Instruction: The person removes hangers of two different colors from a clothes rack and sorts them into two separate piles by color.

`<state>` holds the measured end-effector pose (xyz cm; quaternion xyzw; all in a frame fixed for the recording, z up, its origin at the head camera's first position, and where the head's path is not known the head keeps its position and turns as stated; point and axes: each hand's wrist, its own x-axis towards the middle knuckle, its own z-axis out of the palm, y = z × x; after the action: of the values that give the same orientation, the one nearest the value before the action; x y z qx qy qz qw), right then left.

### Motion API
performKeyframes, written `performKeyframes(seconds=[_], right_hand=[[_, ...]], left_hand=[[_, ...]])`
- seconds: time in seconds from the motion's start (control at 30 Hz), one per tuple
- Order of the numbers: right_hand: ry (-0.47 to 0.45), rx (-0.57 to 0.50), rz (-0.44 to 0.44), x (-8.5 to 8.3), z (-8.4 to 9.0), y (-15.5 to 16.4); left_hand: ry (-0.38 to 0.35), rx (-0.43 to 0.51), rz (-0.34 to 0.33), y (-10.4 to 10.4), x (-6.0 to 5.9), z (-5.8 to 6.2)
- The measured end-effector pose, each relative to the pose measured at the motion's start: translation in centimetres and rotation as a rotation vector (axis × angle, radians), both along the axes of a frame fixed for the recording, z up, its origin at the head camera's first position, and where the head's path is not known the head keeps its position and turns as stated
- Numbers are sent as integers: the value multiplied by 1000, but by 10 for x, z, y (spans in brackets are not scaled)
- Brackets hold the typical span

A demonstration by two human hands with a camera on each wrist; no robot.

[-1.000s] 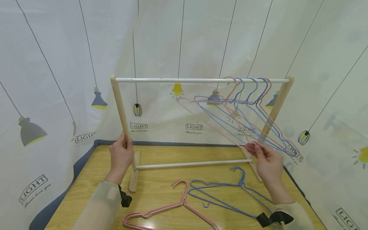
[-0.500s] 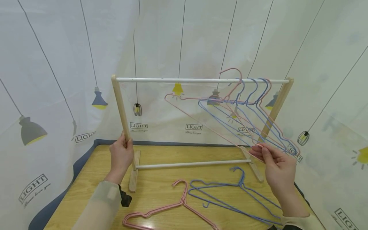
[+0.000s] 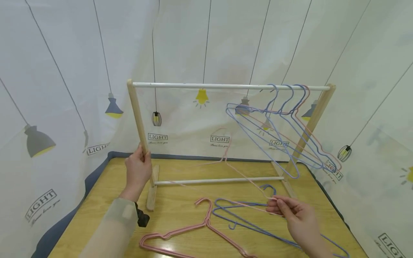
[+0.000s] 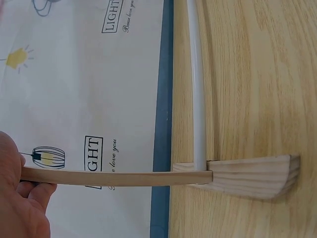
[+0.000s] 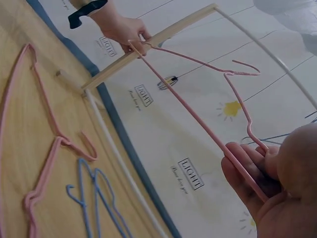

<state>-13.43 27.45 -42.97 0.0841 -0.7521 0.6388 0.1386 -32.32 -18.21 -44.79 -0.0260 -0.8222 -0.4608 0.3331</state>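
**Pink wire hanger off the rail, pinched in my right hand**

Pink and thin, the hanger point(image 5: 198, 119) I hold sits low over the table point(image 3: 180, 211), in front of the rack's lower white bar point(image 3: 219, 181). My right hand point(image 3: 295, 215) pinches one end of its wire between thumb and curled fingers point(image 5: 242, 171); the right wrist view shows the long side running up and away from the grip, with the hook at the far top. In the head view the hanger is blurred, and its hook shows faintly near the curtain point(image 3: 48, 89) print.

My left hand point(image 3: 138, 170) is wrapped round the rack's left wooden post point(image 3: 138, 114), low down, just above its foot point(image 4: 247, 176). The left wrist view shows the post passing through my fingers point(image 4: 29, 191) and the foot flat on the tabletop.

On the top rail point(image 3: 226, 86), toward the right post, hangs a cluster of hangers point(image 3: 280, 132), mostly blue with at least one pink among them, all tilted down to the right.

On the table lie a second pink hanger point(image 3: 193, 229) and, just right of it, blue hangers point(image 3: 245, 222) overlapping one another; my right hand hovers just above those.
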Motion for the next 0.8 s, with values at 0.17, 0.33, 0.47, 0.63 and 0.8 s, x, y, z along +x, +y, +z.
performKeyframes(seconds=[0.17, 0.33, 0.47, 0.63, 0.8], right_hand=[[-154, -9, 104, 8, -39, -3], [-280, -130, 324, 15, -77, -1], [-356, -171, 437, 19, -96, 1], [-439, -203, 484, 22, -106, 5], [-481, -118, 477, 25, -111, 8]], left_hand=[[-9, 16, -4, 1, 0, 1], [-3, 12, -5, 1, 1, 2], [-6, 20, -8, 1, 0, 3], [-15, 9, 3, 2, 1, 4], [-40, 11, 12, 2, 2, 4]])
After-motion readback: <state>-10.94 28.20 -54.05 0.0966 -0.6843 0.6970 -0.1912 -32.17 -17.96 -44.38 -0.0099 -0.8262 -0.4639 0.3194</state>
